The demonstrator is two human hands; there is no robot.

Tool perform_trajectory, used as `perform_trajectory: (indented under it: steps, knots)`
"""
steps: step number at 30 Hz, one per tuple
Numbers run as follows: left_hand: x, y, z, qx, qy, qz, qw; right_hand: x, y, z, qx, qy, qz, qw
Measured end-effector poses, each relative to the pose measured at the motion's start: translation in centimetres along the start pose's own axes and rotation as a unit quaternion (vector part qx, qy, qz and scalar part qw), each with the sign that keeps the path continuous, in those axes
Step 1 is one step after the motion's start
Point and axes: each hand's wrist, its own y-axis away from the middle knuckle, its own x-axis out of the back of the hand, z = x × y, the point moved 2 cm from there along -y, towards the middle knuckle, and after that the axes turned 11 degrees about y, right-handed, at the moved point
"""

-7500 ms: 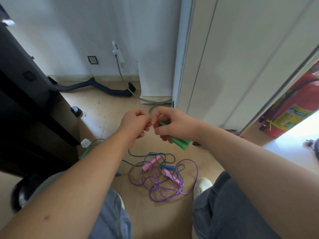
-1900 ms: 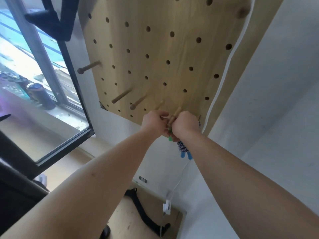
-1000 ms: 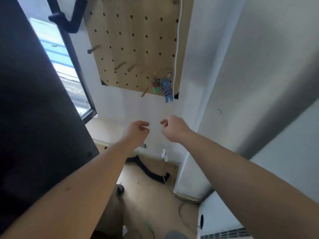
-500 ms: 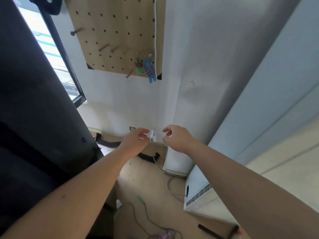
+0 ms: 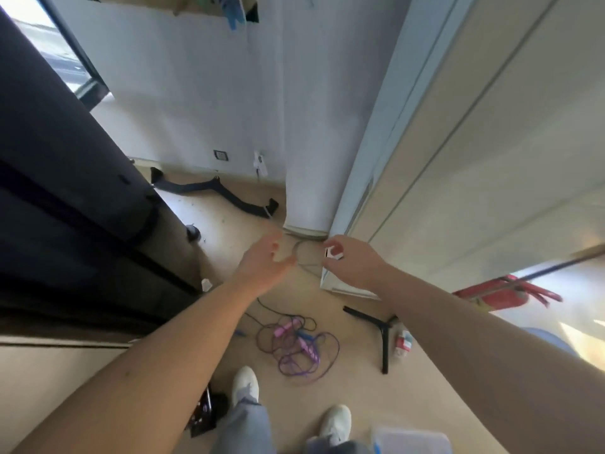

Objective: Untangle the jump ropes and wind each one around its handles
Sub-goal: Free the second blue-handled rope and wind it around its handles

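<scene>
Both hands are out in front of me with nothing in them that I can make out. My left hand is spread wide, fingers straight and pointing away from me. My right hand is just beside it but not touching, its fingers loosely curled and the thumb and forefinger drawn towards each other with a gap between them. The tangle of jump ropes lies on the floor below the hands and nearer to me, about midway between the two forearms. In it I see a purple rope in loose loops, pink handles, a blue handle and a dark cord running out towards my left forearm. My white shoes stand nearer still. A black T-shaped bar lies under my right forearm. A red fire extinguisher sits out past my right arm.
</scene>
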Motion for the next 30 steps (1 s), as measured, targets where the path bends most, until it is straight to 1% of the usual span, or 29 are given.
perform_trajectory:
  steps: [4,8,10,15,18,22,25,30]
  knots:
    - [-3.7,-0.7,-5.9,0.017,-0.038,-0.027,0.999,-6.1,0.1,3.7,-0.035,-0.014,-0.016,0.999]
    - [-7.0,-3.2,-13.4,0.029,-0.086,-0.068,0.994,-13.4,-2.5,7.4,-0.073,-0.030,-0.031,0.996]
    - [-8.8,-4.8,-18.0,0.035,-0.101,-0.093,0.990,-17.6,-4.3,9.6,-0.086,-0.025,-0.039,0.995]
    - [-13.1,-9.8,-29.2,0.036,-0.171,-0.149,0.973,-29.2,-7.9,16.1,-0.139,-0.022,-0.100,0.985]
    - [-15.8,-12.8,-35.1,0.036,-0.205,-0.170,0.963,-35.8,-10.4,20.0,-0.173,-0.032,-0.108,0.978]
    - [-20.2,-16.1,-43.2,0.058,-0.217,-0.191,0.955,-44.1,-14.8,24.5,-0.197,-0.054,-0.103,0.973]
    - [-23.9,-19.7,-51.0,0.067,-0.206,-0.179,0.960,-50.5,-18.7,27.5,-0.193,-0.059,-0.104,0.974]
    - [-28.5,-22.9,-56.6,0.031,-0.263,-0.182,0.947,-59.4,-24.8,32.1,-0.196,-0.026,-0.143,0.970]
